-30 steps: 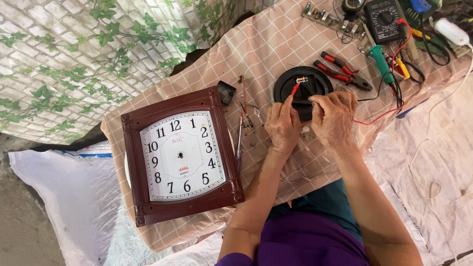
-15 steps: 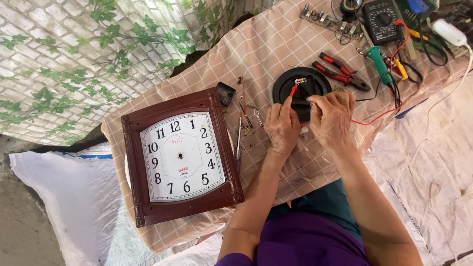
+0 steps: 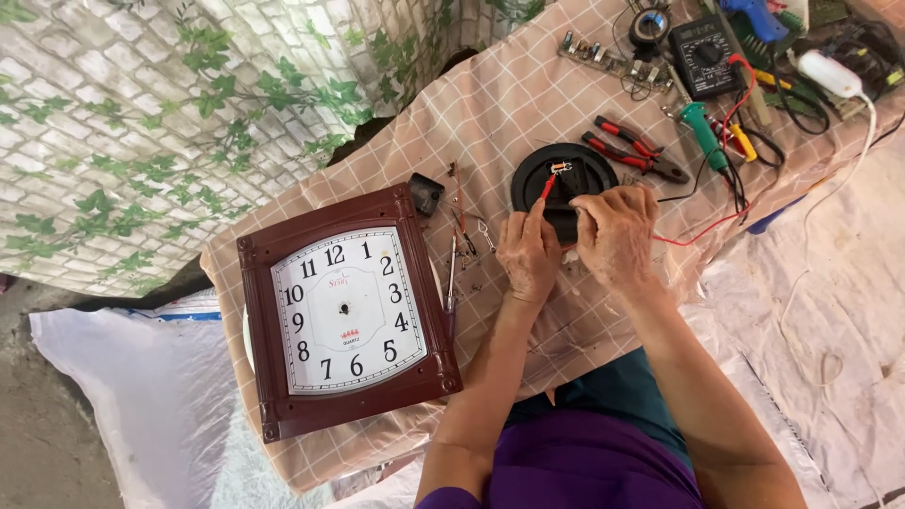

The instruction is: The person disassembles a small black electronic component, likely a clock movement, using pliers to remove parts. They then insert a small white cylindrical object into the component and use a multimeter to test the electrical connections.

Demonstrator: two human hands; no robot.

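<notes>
My left hand (image 3: 528,250) pinches a red probe (image 3: 549,186) whose tip touches a small part on the round black disc (image 3: 537,174). My right hand (image 3: 617,231) rests on the disc's near edge with its fingers closed, and a thin red wire (image 3: 702,231) runs away from it to the right. What the right fingers hold is hidden. A square brown wall clock (image 3: 344,311) with a white dial and no hands lies face up to the left of my hands.
A checked cloth (image 3: 490,104) covers the table. Red-handled pliers (image 3: 632,151), a green-handled tool (image 3: 702,132), a black multimeter (image 3: 707,57), a small black box (image 3: 427,195) and a thin screwdriver (image 3: 452,283) lie around. White sheeting (image 3: 830,283) covers the ground.
Both hands stay at the black disc with only slight shifts. The clock has not moved.
</notes>
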